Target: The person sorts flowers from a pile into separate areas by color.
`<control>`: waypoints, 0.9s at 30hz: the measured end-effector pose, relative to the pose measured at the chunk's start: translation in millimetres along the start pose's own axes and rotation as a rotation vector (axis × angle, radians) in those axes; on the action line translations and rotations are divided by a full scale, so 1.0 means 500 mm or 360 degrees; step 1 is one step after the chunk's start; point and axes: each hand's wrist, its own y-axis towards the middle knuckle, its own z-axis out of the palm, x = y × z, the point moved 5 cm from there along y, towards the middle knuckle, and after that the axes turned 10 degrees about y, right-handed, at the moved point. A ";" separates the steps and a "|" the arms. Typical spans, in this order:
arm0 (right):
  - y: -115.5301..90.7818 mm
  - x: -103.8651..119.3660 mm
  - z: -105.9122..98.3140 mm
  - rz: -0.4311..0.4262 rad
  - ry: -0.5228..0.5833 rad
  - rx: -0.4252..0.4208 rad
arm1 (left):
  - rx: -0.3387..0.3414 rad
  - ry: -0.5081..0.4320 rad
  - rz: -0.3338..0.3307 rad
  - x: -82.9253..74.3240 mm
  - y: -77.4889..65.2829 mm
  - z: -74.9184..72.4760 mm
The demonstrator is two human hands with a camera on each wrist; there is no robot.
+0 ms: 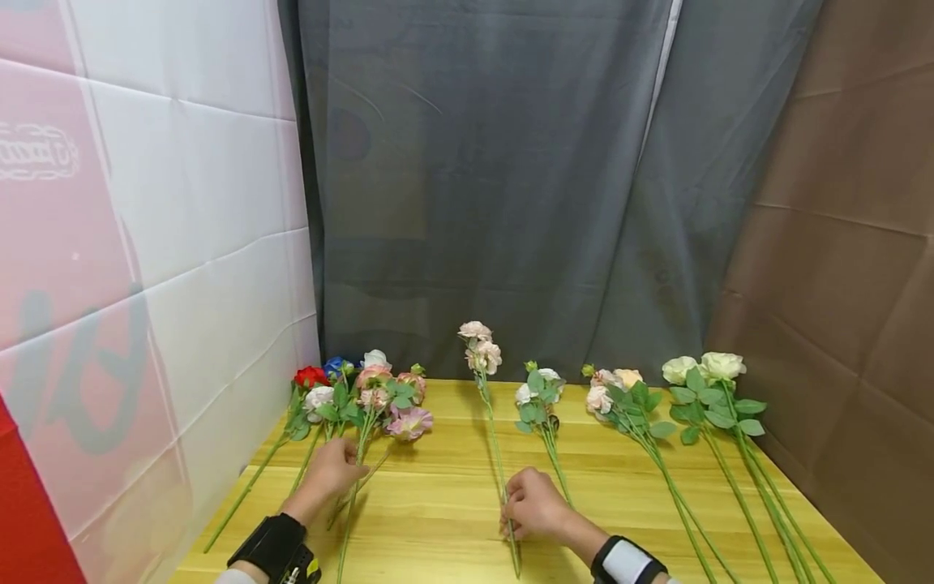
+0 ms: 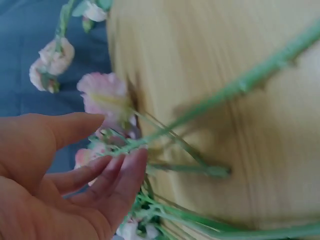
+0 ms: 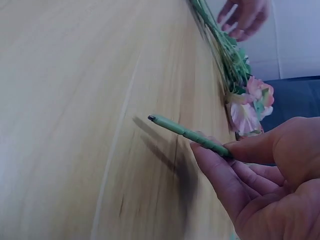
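My right hand pinches the lower green stem of a pale pink artificial flower between thumb and fingers. That flower stands tilted up off the table, its cut stem end jutting past the fingertips in the right wrist view. My left hand is at the cluster on the left. Its thumb and fingers are apart, with the fingertips at a green stem; whether they touch it is unclear. Around that hand lie a pink-purple flower, pink roses and a red rose.
White flowers, a peach-pink bunch and cream roses lie to the right, stems toward me. The wooden table ends at a dark curtain, with a white sheet on the left and a brown one on the right.
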 end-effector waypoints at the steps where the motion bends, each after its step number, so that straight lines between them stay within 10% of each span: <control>1: -0.002 0.002 -0.003 -0.0002 -0.0006 0.0000 | 0.0003 0.0015 -0.0001 0.007 0.000 0.002; 27: -0.136 -0.041 -0.281 0.0238 -0.0289 -0.0397 | 0.0117 -0.0067 -0.0069 0.030 0.000 0.015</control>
